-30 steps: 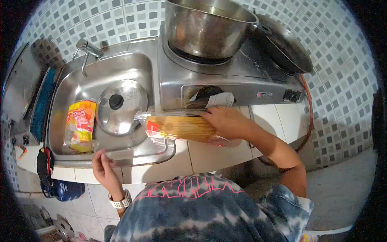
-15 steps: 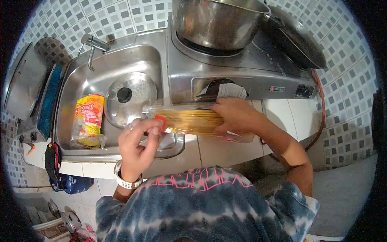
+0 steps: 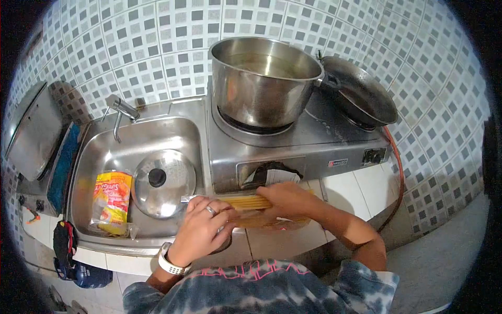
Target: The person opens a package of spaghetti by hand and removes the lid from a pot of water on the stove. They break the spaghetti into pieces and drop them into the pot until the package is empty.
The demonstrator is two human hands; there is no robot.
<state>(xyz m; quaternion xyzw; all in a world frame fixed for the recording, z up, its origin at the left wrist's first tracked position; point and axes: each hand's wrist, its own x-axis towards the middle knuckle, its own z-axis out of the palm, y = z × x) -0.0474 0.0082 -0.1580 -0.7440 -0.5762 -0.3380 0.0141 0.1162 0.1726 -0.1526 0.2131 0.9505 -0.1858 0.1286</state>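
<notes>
A clear plastic pack of spaghetti (image 3: 244, 202) lies sideways in front of me, over the counter edge and the near right corner of the sink. My left hand (image 3: 206, 225), with a ring and a white watch, is closed around the pack's left end. The fingers cover that end, so its opening cannot be made out. My right hand (image 3: 286, 201) grips the pack from above, toward its right side. Long yellow strands show through the plastic between both hands.
A steel pot (image 3: 261, 89) with liquid stands on the gas stove (image 3: 324, 146); a dark frying pan (image 3: 361, 91) leans behind it. The sink (image 3: 83, 172) holds a glass lid (image 3: 175, 196) and a red-yellow packet (image 3: 112, 199). An orange hose (image 3: 401, 183) runs down the right.
My view has tilted up, showing the pot's inside. My left hand has gone from pinching near the red label to wrapping over the pack's end. The right hand keeps its grip.
</notes>
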